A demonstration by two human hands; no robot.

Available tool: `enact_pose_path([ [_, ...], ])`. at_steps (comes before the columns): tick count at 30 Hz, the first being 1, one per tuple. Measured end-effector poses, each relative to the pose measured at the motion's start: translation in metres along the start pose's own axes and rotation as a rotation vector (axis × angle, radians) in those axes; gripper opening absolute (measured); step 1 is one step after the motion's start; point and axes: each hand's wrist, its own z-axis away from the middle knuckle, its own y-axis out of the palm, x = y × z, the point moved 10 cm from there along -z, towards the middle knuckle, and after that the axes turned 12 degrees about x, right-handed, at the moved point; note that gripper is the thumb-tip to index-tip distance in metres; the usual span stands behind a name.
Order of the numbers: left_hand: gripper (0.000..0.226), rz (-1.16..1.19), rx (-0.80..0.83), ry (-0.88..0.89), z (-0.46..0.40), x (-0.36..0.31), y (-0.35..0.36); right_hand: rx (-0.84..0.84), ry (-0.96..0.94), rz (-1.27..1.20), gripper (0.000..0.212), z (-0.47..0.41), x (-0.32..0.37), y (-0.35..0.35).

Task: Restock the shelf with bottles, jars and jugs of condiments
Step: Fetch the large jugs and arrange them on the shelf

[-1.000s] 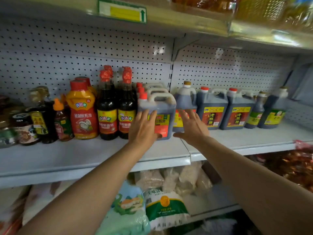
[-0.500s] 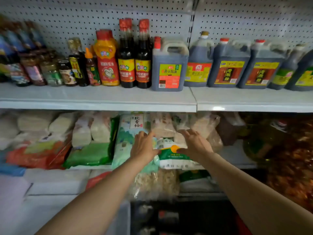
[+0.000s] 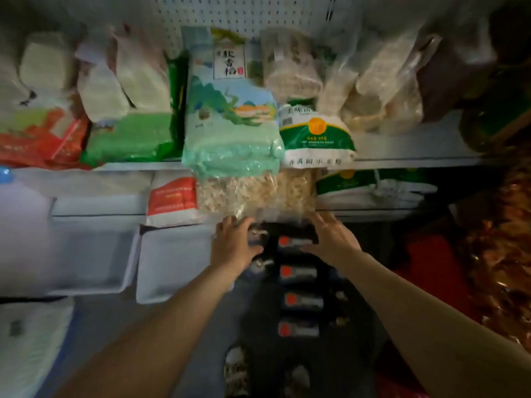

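Observation:
My left hand (image 3: 234, 245) and my right hand (image 3: 332, 239) reach down side by side, fingers spread and empty, over a dark crate (image 3: 356, 326) on the floor. In the crate stand several dark jugs with red caps (image 3: 297, 272), lined up in a column between my forearms. Both hands hover just above the nearest-to-shelf jug, at the lower edge of a clear bag of pale flakes (image 3: 253, 192). The condiment shelf is out of view above.
A middle shelf (image 3: 402, 156) carries bagged goods: a pale green rice bag (image 3: 230, 122), a green-and-white bag (image 3: 316, 136), clear bags of dried food. White trays (image 3: 172, 262) sit lower left. Red and gold packets (image 3: 500, 254) crowd the right.
The view has swung down from the condiment shelf to the floor. Both hands have dropped from the jug on the shelf, past the rice bags, to above the crate of jugs.

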Motion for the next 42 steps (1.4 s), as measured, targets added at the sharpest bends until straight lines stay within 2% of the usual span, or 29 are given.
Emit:
enact_pose_path([
  [9,0.070,0.153,0.142,-0.119,-0.048,0.127,0.152,0.169,0.078,-0.163,0.067,-0.084,-0.046,0.180],
  [16,0.069,0.345,0.161,-0.174,-0.113,0.195,0.258,0.131,0.132,-0.238,0.062,-0.173,-0.079,0.278],
  [22,0.065,0.513,0.147,-0.178,-0.173,0.222,0.335,0.088,0.078,-0.299,0.059,-0.262,-0.098,0.323],
  [26,0.062,0.585,0.152,-0.139,-0.209,0.224,0.365,0.094,-0.033,-0.282,0.051,-0.305,-0.097,0.343],
  [28,0.072,0.599,0.172,-0.130,-0.225,0.225,0.376,0.114,-0.077,-0.239,0.047,-0.321,-0.098,0.349],
  [31,0.102,0.632,0.185,-0.119,-0.244,0.230,0.387,0.136,-0.124,-0.196,0.041,-0.340,-0.102,0.353],
  [33,0.107,0.650,0.194,-0.123,-0.254,0.238,0.394,0.185,-0.144,-0.214,0.036,-0.348,-0.104,0.356],
  [37,0.085,0.764,0.201,-0.070,-0.263,0.243,0.400,0.310,-0.166,-0.338,0.027,-0.356,-0.110,0.367],
  [42,0.068,0.910,0.174,-0.036,-0.269,0.246,0.400,0.350,-0.180,-0.408,0.031,-0.368,-0.110,0.376],
])
